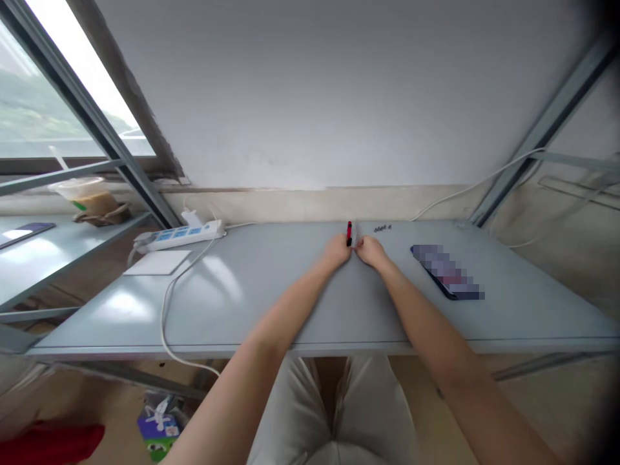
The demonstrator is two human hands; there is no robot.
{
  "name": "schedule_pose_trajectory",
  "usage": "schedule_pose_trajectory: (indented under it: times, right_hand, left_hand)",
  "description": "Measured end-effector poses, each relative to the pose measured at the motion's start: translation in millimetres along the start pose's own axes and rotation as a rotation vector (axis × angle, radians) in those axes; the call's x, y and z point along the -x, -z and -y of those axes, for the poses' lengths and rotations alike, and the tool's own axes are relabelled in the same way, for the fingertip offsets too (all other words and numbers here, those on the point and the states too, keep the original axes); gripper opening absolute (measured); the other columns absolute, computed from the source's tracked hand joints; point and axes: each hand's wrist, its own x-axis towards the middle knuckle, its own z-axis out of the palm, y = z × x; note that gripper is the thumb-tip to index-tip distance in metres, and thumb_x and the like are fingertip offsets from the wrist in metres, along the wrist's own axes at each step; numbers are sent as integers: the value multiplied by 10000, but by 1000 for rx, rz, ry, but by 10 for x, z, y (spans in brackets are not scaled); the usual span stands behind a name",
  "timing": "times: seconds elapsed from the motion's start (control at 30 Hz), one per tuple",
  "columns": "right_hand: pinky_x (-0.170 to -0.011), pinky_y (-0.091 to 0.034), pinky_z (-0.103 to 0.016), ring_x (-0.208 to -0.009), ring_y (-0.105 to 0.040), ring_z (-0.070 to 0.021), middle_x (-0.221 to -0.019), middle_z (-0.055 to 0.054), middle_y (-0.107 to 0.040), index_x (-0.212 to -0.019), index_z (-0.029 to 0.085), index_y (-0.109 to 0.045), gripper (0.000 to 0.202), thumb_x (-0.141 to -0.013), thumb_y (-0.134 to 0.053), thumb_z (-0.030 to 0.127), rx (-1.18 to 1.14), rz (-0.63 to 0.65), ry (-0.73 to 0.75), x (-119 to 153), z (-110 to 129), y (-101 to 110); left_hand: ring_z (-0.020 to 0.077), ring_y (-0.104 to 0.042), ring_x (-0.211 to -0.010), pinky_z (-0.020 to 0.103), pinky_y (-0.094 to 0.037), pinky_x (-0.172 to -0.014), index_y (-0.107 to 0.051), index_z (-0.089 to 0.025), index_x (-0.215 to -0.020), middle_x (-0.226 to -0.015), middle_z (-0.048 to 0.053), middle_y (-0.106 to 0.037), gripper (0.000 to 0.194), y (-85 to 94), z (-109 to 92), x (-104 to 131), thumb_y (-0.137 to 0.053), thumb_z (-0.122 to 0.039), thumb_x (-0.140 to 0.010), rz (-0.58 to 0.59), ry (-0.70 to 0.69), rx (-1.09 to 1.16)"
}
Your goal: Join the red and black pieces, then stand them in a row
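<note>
Near the back of the grey desk, my left hand (338, 251) is closed around a slim red and black object (349, 232) that stands up from the fingers. Its exact kind is too small to make out. Close beside it, my right hand (370, 250) pinches at something; a pale, see-through piece (356, 234) shows between the two hands, partly hidden by the fingers. Just beyond the right hand, several small dark pieces (382, 228) lie in a short row on the desk.
A phone (443, 271) lies to the right. On the left are a white power strip (181, 236), a white flat square (158, 263) and a white cable (167, 307) hanging over the front edge. A drink cup (92, 197) stands on the neighbouring desk. The wall (339, 97) rises behind.
</note>
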Motion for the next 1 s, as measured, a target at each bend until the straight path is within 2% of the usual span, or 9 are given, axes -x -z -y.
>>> schedule_pose_trajectory:
  times: [0.1, 0.17, 0.27, 0.33, 0.4, 0.57, 0.7, 0.83, 1.0]
  right_hand:
    - [-644, -417, -279, -805, -598, -222, -853, -118, -654, -818, 170, -638, 174, -752, -556, 308, 4, 7, -3, -7, 1, 9]
    - [-651, -419, -283, -806, -599, -224, -854, -120, -655, -823, 169, -643, 173, -748, -558, 300, -4, 10, -3, -8, 1, 10]
    - [-652, -416, -283, -807, -601, -227, -853, -125, -658, -821, 165, -644, 163, -742, -551, 274, -17, 6, 2, -4, -1, 5]
    - [-651, -412, -278, -809, -600, -225, -858, -125, -660, -822, 165, -642, 157, -746, -533, 249, -21, -1, 11, 2, -1, 2]
    - [-648, -407, -271, -808, -599, -220, -861, -123, -662, -827, 168, -641, 159, -748, -512, 219, -23, -1, 15, 9, 6, 7]
    - [-651, -402, -260, -782, -596, -201, -839, -105, -660, -838, 176, -642, 174, -754, -491, 194, -36, 23, 21, 38, 43, 40]
    - [-661, -404, -267, -777, -595, -197, -825, -103, -648, -843, 176, -639, 162, -751, -509, 204, -40, 42, 43, 65, 86, 53]
    - [-663, -405, -277, -775, -597, -206, -796, -114, -642, -796, 169, -635, 135, -752, -515, 209, -3, 54, 85, 107, 172, 68]
    - [-635, -402, -284, -768, -600, -219, -822, -123, -644, -832, 162, -624, 142, -734, -526, 188, 98, 61, 88, 184, 312, 145]
  left_hand:
    - [262, -548, -950, 373, -387, -850, -574, -161, -772, -901, 135, -619, 101, 2, 1, 27, -623, -198, -692, -24, -9, -201]
    - [254, -542, -952, 363, -385, -854, -568, -161, -870, -934, 129, -612, 183, 18, -24, 78, -628, -204, -702, -52, -26, -252]
    - [247, -520, -985, 352, -365, -875, -515, -170, -1067, -1015, 128, -589, 346, 47, -78, 176, -603, -190, -732, -74, -128, -350]
    - [250, -506, -1000, 360, -350, -887, -505, -179, -1115, -1040, 131, -577, 336, 67, -108, 226, -535, -182, -780, -60, -208, -426]
    - [247, -501, -998, 363, -341, -894, -553, -182, -1057, -1017, 128, -580, 257, 92, -121, 246, -454, -168, -820, -38, -241, -459]
    - [227, -525, -938, 348, -361, -865, -626, -174, -880, -936, 118, -594, 202, 222, -42, 229, -436, -144, -818, -47, -202, -369]
    - [199, -550, -857, 309, -393, -802, -645, -177, -833, -889, 99, -615, 130, 381, 135, 284, -527, -187, -780, -135, -197, -270]
    - [166, -547, -726, 293, -413, -751, -657, -172, -804, -813, 82, -639, 133, 503, 289, 392, -566, -258, -760, -202, -119, -120]
    - [152, -539, -704, 278, -424, -726, -669, -179, -766, -770, 59, -648, 122, 570, 241, 444, -598, -271, -729, -255, -20, 42]
